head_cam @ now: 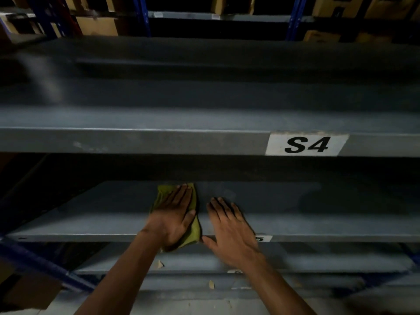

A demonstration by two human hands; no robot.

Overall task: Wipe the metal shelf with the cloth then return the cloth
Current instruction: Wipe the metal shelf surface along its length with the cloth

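Observation:
A yellow-green cloth lies on the grey metal shelf just below the shelf labelled S4. My left hand presses flat on the cloth with straight fingers, covering most of it. My right hand rests flat on the bare shelf right beside it, fingers spread, its heel over the front edge and hiding part of a label.
The S4 shelf juts out above the hands, leaving a low gap. More grey shelves sit below. Blue rack posts stand at the left. Cardboard boxes fill the far racks. Paper scraps lie on the lower shelf.

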